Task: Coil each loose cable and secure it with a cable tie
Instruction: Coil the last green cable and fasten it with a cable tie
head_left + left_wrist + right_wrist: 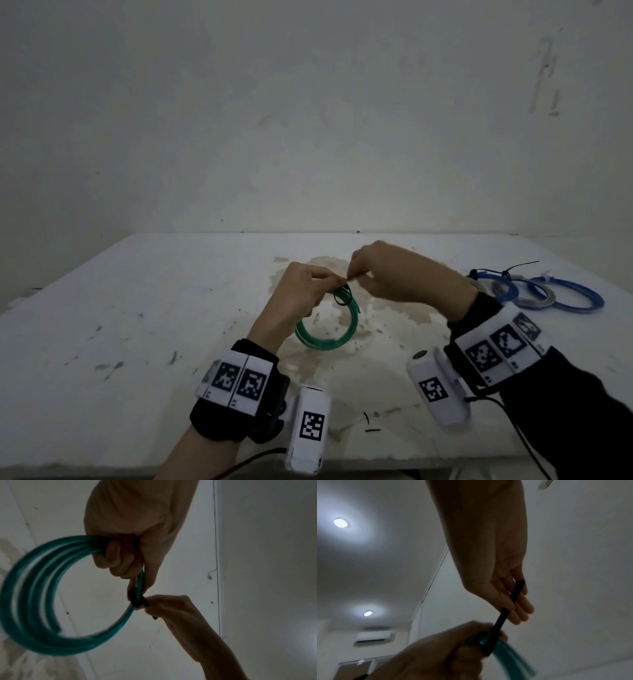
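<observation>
A green cable (327, 337) wound into a coil of several loops hangs above the middle of the table. My left hand (305, 291) grips the coil's top, its fingers curled round the strands (116, 555). A black cable tie (134, 599) is looped around the strands just past those fingers. My right hand (373, 274) pinches the tie's free tail (508, 605), which runs taut from the loop on the green cable (510, 658) up across the fingers (520, 612).
At the table's right edge lie coiled blue cables (568, 298) and a grey one (534, 298), with a black tie (513, 267) on them. Short black tie offcuts (371, 425) lie near the front edge. The white table (137, 308) is stained in the middle.
</observation>
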